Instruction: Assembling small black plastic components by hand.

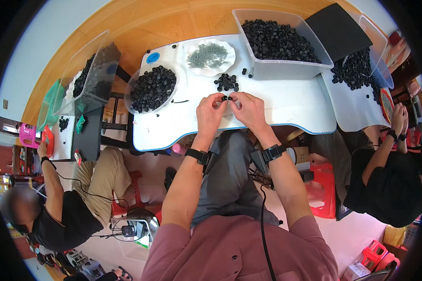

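Over the white table [295, 105], both of my hands meet fingertip to fingertip. My left hand [210, 114] pinches a small black round part [224, 98]. Pressed against it from the other side is my right hand [249, 111], its thumb and finger closed on another small black piece [230, 98]. Whether the two pieces are joined, I cannot tell; the fingers cover most of them. Just beyond my fingertips lies a small heap of black parts [226, 82]. Behind that heap, a white scalloped plate [229, 61] holds thin grey-green pieces, too fine to name.
A clear round tub [132, 100] of black parts stands left, near a blue ring [153, 57]. A large plastic bin [286, 69] of black parts stands at the back right. Co-workers sit on both sides, one at the left table [86, 140], one beside more loose parts [351, 70].
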Tool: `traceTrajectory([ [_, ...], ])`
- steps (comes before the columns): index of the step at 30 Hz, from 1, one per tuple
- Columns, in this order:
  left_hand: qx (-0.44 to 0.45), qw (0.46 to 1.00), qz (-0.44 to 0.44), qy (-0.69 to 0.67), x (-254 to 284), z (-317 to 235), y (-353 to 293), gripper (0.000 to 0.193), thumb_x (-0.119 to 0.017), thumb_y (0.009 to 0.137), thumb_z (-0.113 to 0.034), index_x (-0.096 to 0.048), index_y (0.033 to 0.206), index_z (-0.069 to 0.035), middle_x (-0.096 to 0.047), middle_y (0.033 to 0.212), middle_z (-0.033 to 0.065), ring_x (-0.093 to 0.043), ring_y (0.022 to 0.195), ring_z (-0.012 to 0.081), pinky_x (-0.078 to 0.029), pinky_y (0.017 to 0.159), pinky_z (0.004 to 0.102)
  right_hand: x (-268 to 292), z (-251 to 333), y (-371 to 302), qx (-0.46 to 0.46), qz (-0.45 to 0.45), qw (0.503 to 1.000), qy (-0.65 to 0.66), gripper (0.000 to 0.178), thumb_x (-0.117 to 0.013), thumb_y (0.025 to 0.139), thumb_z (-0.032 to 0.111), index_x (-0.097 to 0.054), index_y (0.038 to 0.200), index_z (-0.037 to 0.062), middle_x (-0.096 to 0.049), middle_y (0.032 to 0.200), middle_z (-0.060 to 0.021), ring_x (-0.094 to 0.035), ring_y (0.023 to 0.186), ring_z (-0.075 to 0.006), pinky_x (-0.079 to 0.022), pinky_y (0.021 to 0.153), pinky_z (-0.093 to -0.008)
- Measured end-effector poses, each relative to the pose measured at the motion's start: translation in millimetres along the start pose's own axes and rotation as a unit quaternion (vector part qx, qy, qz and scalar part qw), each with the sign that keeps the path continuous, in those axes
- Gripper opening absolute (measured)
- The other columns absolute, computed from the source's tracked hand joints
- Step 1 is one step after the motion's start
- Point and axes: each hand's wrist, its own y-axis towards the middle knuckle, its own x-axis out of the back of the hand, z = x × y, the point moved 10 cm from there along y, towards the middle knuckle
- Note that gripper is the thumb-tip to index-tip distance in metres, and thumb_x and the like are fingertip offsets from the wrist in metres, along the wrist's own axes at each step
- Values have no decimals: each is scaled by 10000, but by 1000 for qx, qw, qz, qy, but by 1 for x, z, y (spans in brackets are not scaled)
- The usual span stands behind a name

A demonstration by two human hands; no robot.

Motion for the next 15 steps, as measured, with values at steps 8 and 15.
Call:
traceTrajectory([
  [8,-14,1000,13,5,-2,-8,0,241,-756,808,-101,-728,1043,-58,-716,864,75,-612,748,223,-517,704,364,-2,-3,-1,29,-6,1000,5,187,-740,777,64,-718,963,71,-716,803,-57,-643,584,-191,-521,563,-309],
  [15,-53,998,26,27,-3,-11,1,260,-764,810,-78,-737,1068,-69,-708,879,80,-613,706,186,-523,679,320,-7,-7,0,-5,23,1000,15,123,-724,796,84,-716,919,83,-715,804,-78,-689,708,-262,-542,629,-366],
])
